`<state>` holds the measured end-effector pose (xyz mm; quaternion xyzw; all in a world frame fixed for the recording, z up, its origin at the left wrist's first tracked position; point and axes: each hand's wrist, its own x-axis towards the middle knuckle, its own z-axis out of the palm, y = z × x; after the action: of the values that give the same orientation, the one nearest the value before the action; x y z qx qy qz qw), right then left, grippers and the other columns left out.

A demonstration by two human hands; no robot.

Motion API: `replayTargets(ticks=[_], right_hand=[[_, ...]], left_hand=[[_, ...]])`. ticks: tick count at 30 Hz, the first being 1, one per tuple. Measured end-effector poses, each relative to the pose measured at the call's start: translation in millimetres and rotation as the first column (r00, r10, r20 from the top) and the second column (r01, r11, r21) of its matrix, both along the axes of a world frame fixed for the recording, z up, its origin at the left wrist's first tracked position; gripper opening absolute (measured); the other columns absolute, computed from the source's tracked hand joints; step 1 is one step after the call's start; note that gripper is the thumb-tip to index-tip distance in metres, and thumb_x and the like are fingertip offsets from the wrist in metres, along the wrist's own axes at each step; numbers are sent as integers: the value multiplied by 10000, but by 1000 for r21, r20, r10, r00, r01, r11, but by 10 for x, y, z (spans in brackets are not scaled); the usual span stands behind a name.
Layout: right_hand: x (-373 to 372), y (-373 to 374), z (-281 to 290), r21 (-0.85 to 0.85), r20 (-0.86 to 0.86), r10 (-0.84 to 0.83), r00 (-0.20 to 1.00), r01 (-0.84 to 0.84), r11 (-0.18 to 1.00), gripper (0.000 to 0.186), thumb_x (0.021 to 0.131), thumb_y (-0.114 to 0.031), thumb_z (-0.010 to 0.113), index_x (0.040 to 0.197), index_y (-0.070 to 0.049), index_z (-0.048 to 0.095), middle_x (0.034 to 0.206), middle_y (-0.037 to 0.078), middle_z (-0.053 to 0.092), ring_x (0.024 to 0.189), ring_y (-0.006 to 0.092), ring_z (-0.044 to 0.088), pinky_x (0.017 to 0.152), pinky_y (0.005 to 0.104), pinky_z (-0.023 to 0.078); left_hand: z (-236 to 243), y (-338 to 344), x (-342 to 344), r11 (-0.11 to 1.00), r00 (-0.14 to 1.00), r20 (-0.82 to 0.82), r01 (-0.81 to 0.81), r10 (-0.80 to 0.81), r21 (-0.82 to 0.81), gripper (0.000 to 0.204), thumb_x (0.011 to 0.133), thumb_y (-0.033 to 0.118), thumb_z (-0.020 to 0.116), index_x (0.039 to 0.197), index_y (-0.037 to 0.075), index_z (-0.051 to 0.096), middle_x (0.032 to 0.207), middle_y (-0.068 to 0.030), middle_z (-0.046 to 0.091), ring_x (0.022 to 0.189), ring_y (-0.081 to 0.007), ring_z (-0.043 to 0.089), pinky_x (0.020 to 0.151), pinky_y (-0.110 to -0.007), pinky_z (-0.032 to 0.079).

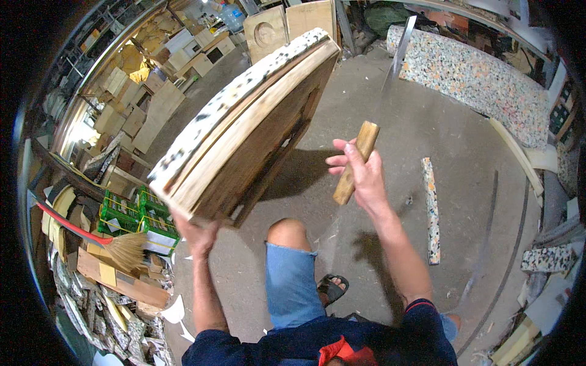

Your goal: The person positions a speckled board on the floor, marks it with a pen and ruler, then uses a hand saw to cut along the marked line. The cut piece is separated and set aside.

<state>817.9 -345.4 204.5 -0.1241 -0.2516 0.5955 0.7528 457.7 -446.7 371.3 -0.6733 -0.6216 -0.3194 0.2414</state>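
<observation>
1. Floor [464, 146]: grey, prob. concrete, w/ small scraps.
2. Speckled foam strip [431, 210], R of ctr.
3. Lg. speckled foam pc. [476, 85], upper R.
4. White scrap [174, 310], lower L, nr. offcut pile [91, 314].

From afar I see the left hand [198, 236] gripping the lower end of a tilted wooden frame [253, 152] topped with speckled foam [241, 91], the right hand [367, 178] holding a long knife [401, 52] by its wooden handle [366, 137], and a narrow foam strip [431, 210] lying on the grey floor [390, 137] to the right.

No words, numbers or signs can be read here.
</observation>
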Motion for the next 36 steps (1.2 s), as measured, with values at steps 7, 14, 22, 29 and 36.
replayTargets(ticks=[7,14,22,29,36], right_hand=[[-152,580,68,-60,251,-160,955,180,982,342,1002,-249,661,1166,2,498,923,104,632,697,115,608,571,267,542],[-682,421,132,14,93,-86,992,85,996,295,917,-76,746,1055,-33,489,818,50,607,645,136,607,557,281,519],[-434,4,634,-154,468,108,877,-40,987,403,860,-17,782,1140,2,493,848,72,627,647,141,628,552,294,527],[-470,-370,144,30,498,139,856,-177,984,341,876,46,708,1131,-7,488,854,85,619,619,158,626,529,296,532],[-585,-472,500,-51,626,158,764,-162,985,288,882,-19,730,1080,-15,521,798,61,604,604,152,603,509,277,485]], left_hand=[[103,-732,-2861,974,944,241,-221,225,-41,722,855,204,812,1448,6,453,1439,-179,545,1308,-269,500,1138,-397,357],[-118,-1290,-4090,989,550,827,-8,-117,145,543,1004,331,604,1443,40,473,1435,-144,540,1310,-301,513,1115,-417,429],[-556,-1526,-3098,969,634,763,-242,126,40,560,1009,337,594,1457,34,448,1411,-131,548,1301,-286,521,1103,-413,438],[-890,-1606,-2725,912,538,812,-410,227,17,575,1013,342,586,1469,30,426,1391,-120,555,1294,-273,529,1092,-410,446],[-919,-1285,-929,559,298,655,-349,-694,752,643,1055,457,453,1537,52,324,1477,-132,464,1379,-283,443,1134,-438,402]])
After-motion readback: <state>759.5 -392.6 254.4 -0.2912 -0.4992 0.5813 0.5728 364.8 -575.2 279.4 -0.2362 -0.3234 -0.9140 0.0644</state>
